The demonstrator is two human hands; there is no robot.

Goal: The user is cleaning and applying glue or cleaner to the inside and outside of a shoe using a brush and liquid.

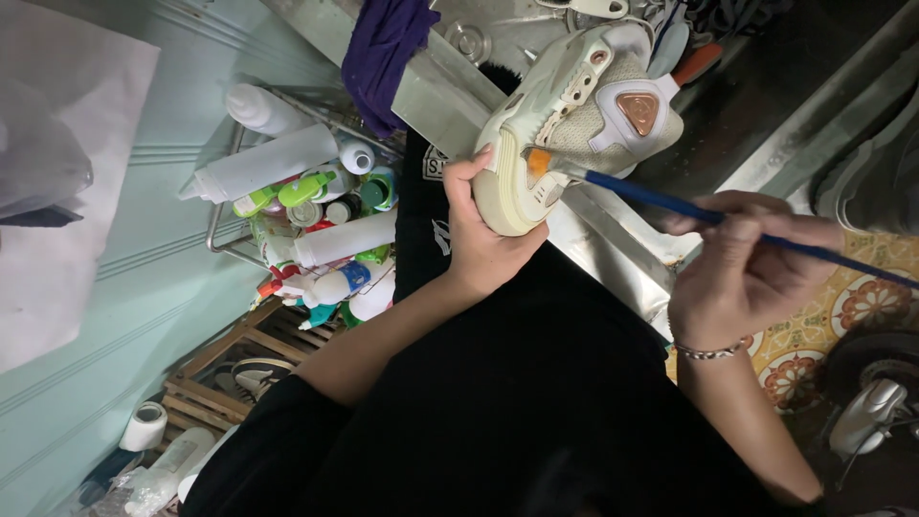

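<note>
Black-sleeved lap at 6 o'clock; right hand (pixel 737 278) at 3 o'clock, fingers pinched round blue-handled brush (pixel 689 209), tip against cream sneaker (pixel 565 115) at 12 o'clock; left hand (pixel 479 230) fingers curled around sneaker's heel; rack of bottles (pixel 306 211) at 9 o'clock.

Shoe-cleaning workshop — steel sink (pixel 613 258), rack of cleaner bottles (pixel 306 206)

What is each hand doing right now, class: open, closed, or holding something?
Left hand: closed around the heel of a cream sneaker.
Right hand: closed on a thin blue-handled brush, its tip at the sneaker.
</note>
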